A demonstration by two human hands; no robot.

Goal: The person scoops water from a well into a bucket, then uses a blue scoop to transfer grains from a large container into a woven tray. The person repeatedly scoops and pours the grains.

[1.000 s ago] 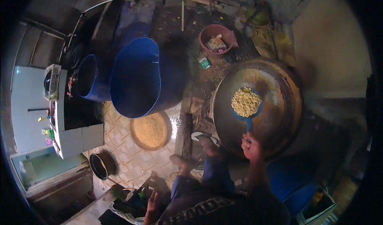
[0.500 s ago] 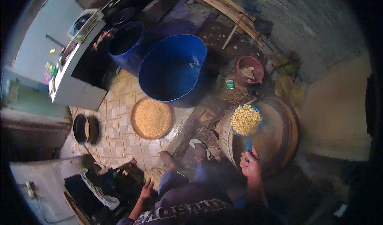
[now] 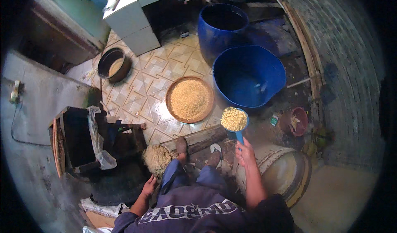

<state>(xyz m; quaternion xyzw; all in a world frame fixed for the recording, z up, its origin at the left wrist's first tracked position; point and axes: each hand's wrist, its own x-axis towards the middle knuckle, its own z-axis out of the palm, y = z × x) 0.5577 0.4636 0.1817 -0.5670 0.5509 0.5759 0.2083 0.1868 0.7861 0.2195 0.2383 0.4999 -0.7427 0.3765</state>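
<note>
My right hand [image 3: 245, 152] is closed around the handle of a blue scoop [image 3: 240, 138]. Pale yellow beans [image 3: 233, 119] fill the scoop in a heap. It is held up between the wide blue tub [image 3: 250, 78] and the large round drum [image 3: 273, 162]. Low on the left, my left hand [image 3: 149, 186] hangs with its fingers apart, holding nothing, near a pile of pale, shredded-looking material [image 3: 158, 159]. Ahead on the tiles lies a round tray [image 3: 167, 101] heaped with yellow grains or beans [image 3: 190, 99].
A second blue barrel [image 3: 204, 34] stands behind the tub. At left are a dark pot [image 3: 124, 69] and a black machine-like box [image 3: 74, 138] with a plastic bag [image 3: 99, 146]. A wooden beam [image 3: 202, 136] crosses before my feet. A reddish bucket [image 3: 301, 121] stands at right.
The view has turned toward the left. My right hand has carried the bean-filled scoop leftward, away from over the drum. The left hand stays low and empty.
</note>
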